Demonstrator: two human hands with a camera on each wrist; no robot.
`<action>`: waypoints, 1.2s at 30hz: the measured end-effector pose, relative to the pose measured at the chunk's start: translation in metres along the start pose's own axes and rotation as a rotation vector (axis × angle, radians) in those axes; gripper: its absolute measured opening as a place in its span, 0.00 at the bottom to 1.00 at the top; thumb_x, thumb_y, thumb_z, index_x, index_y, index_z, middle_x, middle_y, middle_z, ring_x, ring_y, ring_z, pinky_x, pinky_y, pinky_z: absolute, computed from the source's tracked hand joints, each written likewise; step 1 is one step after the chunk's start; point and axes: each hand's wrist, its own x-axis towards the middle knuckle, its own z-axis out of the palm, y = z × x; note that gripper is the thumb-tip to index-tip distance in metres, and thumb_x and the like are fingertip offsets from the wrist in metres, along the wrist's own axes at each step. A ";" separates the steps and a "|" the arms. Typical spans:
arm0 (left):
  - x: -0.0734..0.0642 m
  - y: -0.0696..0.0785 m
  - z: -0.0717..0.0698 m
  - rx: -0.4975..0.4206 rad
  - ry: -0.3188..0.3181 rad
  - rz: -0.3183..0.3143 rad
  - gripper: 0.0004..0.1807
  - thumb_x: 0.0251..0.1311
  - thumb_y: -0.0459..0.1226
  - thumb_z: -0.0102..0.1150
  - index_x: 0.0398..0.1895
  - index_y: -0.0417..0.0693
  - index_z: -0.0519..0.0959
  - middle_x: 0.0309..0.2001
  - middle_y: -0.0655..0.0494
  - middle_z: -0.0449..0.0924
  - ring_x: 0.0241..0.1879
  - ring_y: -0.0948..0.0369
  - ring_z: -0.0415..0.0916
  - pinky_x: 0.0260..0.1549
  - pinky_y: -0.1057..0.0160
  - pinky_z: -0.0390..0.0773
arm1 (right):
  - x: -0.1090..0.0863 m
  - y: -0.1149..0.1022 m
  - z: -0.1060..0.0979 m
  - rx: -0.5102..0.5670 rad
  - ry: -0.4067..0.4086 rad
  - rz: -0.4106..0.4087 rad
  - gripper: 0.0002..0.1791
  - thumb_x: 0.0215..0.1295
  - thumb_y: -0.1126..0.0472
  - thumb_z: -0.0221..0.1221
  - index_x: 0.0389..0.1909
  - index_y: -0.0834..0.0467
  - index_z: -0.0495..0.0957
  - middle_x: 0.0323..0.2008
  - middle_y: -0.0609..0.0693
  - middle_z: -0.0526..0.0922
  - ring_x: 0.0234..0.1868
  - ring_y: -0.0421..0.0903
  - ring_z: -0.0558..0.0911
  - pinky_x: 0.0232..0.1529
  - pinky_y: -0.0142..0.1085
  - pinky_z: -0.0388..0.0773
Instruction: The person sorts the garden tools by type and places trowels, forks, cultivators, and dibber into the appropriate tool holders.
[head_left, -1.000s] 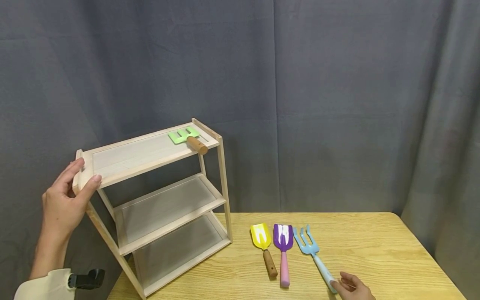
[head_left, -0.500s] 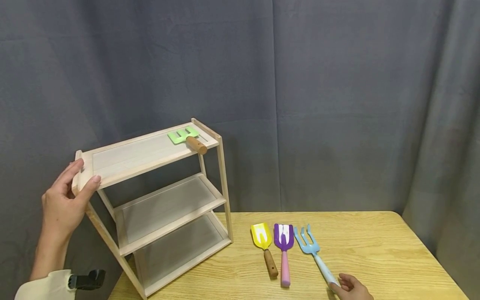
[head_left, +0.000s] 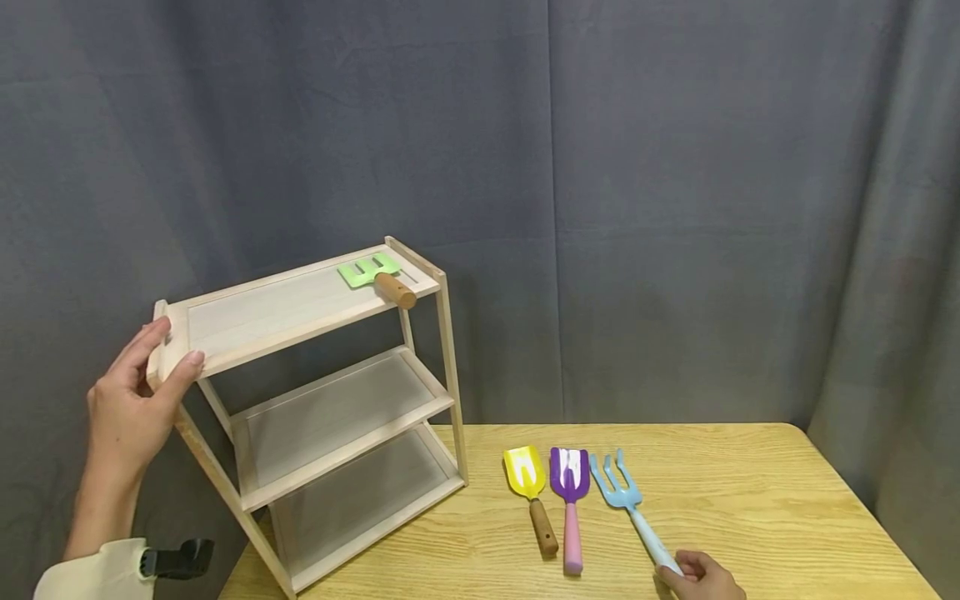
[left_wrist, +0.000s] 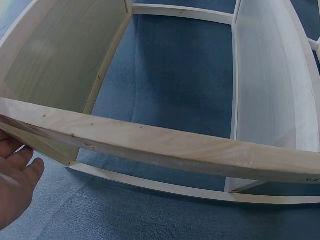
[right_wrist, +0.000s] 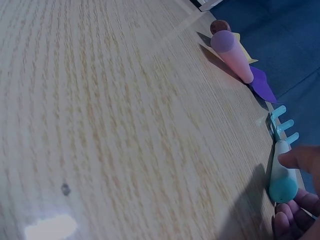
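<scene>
My left hand (head_left: 131, 408) holds the left end of the top board of a three-tier wooden shelf (head_left: 255, 335), thumb over the front edge and fingers at the side. In the left wrist view, the left hand (left_wrist: 17, 180) shows at the shelf's frame (left_wrist: 165, 142). At the table's front, my right hand (head_left: 701, 577) pinches the handle end of a light blue garden hand fork (head_left: 637, 521) lying on the table. In the right wrist view, the thumb is on top of the fork's handle (right_wrist: 282, 172), with other fingers curled beside its end.
A purple trowel with a pink handle (head_left: 572, 533) lies left of the fork, then a yellow trowel with a wooden handle (head_left: 542, 521). On the top board rests a green hand fork (head_left: 393, 289). Grey curtain (head_left: 675, 208) hangs behind the wooden table (head_left: 757, 492).
My right hand's fingers have drawn in slightly around the end of the blue fork's handle. The left hand keeps its hold on the shelf, and the tools lie where they were.
</scene>
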 end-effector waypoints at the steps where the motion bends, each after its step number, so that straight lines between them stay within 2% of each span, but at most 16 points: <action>1: 0.000 0.000 0.000 0.002 -0.001 -0.002 0.28 0.50 0.36 0.62 0.58 0.48 0.69 0.60 0.56 0.65 0.58 0.68 0.59 0.50 0.75 0.61 | 0.000 0.000 0.000 -0.007 0.005 -0.004 0.46 0.31 0.35 0.66 0.42 0.70 0.74 0.24 0.47 0.79 0.25 0.42 0.77 0.24 0.34 0.71; 7: 0.000 0.000 0.000 0.021 -0.001 -0.009 0.28 0.50 0.36 0.62 0.58 0.50 0.69 0.60 0.58 0.65 0.58 0.68 0.60 0.50 0.75 0.61 | -0.004 -0.003 -0.001 -0.053 0.025 -0.024 0.37 0.34 0.38 0.67 0.36 0.67 0.78 0.21 0.45 0.78 0.23 0.43 0.76 0.21 0.34 0.68; 14: 0.001 0.001 0.001 0.013 0.001 0.008 0.28 0.50 0.36 0.61 0.58 0.49 0.69 0.59 0.56 0.65 0.59 0.68 0.58 0.51 0.74 0.61 | -0.004 -0.005 0.001 -0.069 0.053 -0.011 0.27 0.40 0.46 0.66 0.33 0.66 0.79 0.19 0.44 0.76 0.22 0.44 0.75 0.21 0.34 0.66; 19: 0.001 0.001 0.001 0.005 0.006 0.013 0.28 0.50 0.35 0.62 0.58 0.47 0.70 0.59 0.55 0.66 0.59 0.68 0.58 0.51 0.74 0.61 | -0.006 -0.006 0.001 -0.077 0.076 -0.007 0.24 0.42 0.48 0.65 0.32 0.66 0.79 0.19 0.45 0.76 0.22 0.45 0.75 0.21 0.34 0.66; 24: 0.001 0.000 0.000 0.005 0.003 0.005 0.28 0.50 0.36 0.62 0.58 0.47 0.70 0.59 0.56 0.65 0.59 0.68 0.58 0.52 0.74 0.60 | -0.007 -0.010 -0.002 -0.073 0.104 -0.023 0.24 0.42 0.47 0.64 0.30 0.65 0.80 0.18 0.45 0.78 0.22 0.45 0.75 0.21 0.34 0.66; 30: 0.000 -0.001 0.000 0.016 0.001 -0.004 0.28 0.50 0.36 0.61 0.58 0.49 0.69 0.60 0.56 0.65 0.58 0.68 0.59 0.50 0.75 0.61 | -0.006 -0.009 -0.002 -0.053 0.124 -0.019 0.30 0.39 0.40 0.64 0.30 0.65 0.79 0.19 0.49 0.81 0.21 0.44 0.77 0.22 0.34 0.66; 36: 0.000 -0.001 0.000 0.020 0.002 -0.007 0.28 0.50 0.36 0.62 0.58 0.49 0.70 0.59 0.57 0.65 0.58 0.68 0.60 0.49 0.76 0.62 | -0.007 -0.007 0.000 0.021 0.139 0.029 0.34 0.36 0.38 0.66 0.32 0.66 0.79 0.19 0.48 0.79 0.20 0.44 0.76 0.20 0.33 0.68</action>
